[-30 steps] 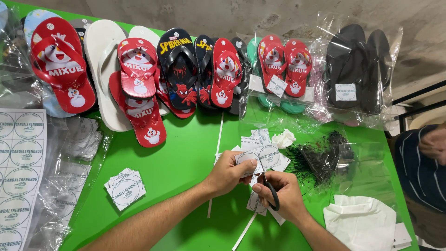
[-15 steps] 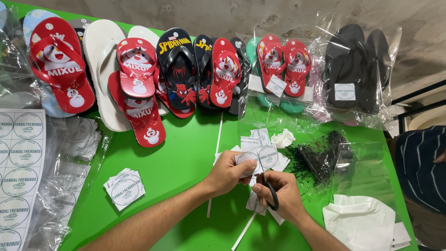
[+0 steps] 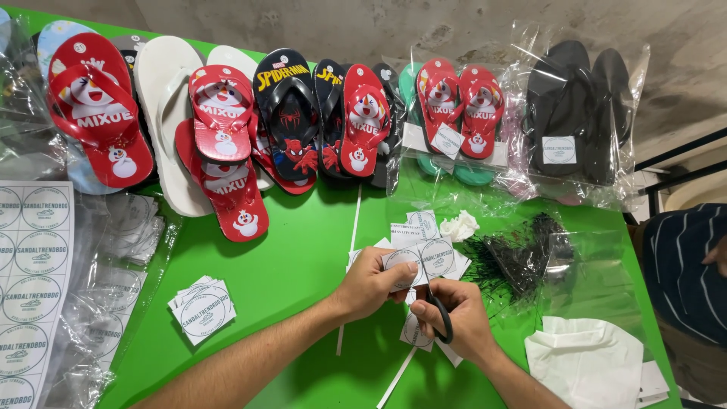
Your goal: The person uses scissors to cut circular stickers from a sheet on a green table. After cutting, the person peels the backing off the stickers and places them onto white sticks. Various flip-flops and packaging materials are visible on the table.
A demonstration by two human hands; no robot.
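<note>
My left hand (image 3: 372, 282) pinches a small strip of white paper labels with round printed marks (image 3: 421, 257) over the green table (image 3: 303, 257). My right hand (image 3: 459, 318) grips black-handled scissors (image 3: 438, 309), blades pointing up into the strip. Cut white labels (image 3: 418, 332) lie under and around both hands, and thin paper offcuts (image 3: 397, 385) trail toward me.
A row of flip-flops lines the far edge: red cartoon pairs (image 3: 97, 113), white ones (image 3: 168, 98), black ones (image 3: 286, 113), bagged pairs (image 3: 577, 113). A label stack (image 3: 201, 309), label sheet (image 3: 30, 288), black tag fasteners (image 3: 518, 259), white cloth (image 3: 583, 363). Another person's striped sleeve (image 3: 685, 265) at right.
Both hands stay at the same spot on the strip; the scissors have shifted only slightly. The person at the right edge has moved a little.
</note>
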